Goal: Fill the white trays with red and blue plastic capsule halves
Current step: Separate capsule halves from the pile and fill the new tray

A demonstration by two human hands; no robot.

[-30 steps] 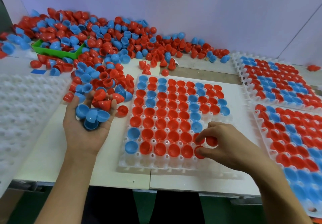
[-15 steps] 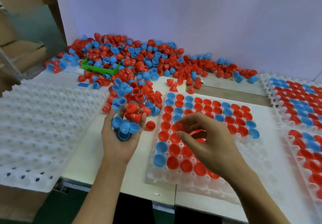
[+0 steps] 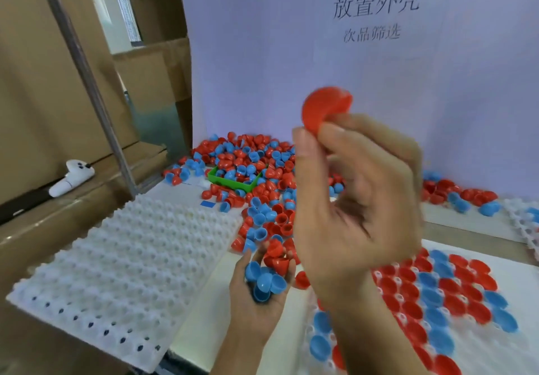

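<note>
My right hand (image 3: 355, 199) is raised close to the camera and pinches a red capsule half (image 3: 325, 109) between thumb and fingertips. Lower down, my left hand (image 3: 256, 301) lies palm up over the table and cups a handful of red and blue capsule halves (image 3: 267, 272). A white tray (image 3: 478, 342) partly filled with red and blue halves lies at the lower right, partly hidden by my right arm. A large loose pile of red and blue halves (image 3: 256, 188) covers the table behind my hands.
A stack of white trays (image 3: 116, 264) lies at the left. A green bin (image 3: 230, 182) sits in the pile. Another tray's edge (image 3: 522, 223) shows at the far right. Cardboard boxes (image 3: 58, 83) and a metal post (image 3: 87, 83) stand at the left, a wall with printed signs behind.
My right hand has lifted from the tray up towards the camera, now pinching a red half. The view has swung left and up. My left hand still cups its handful.
</note>
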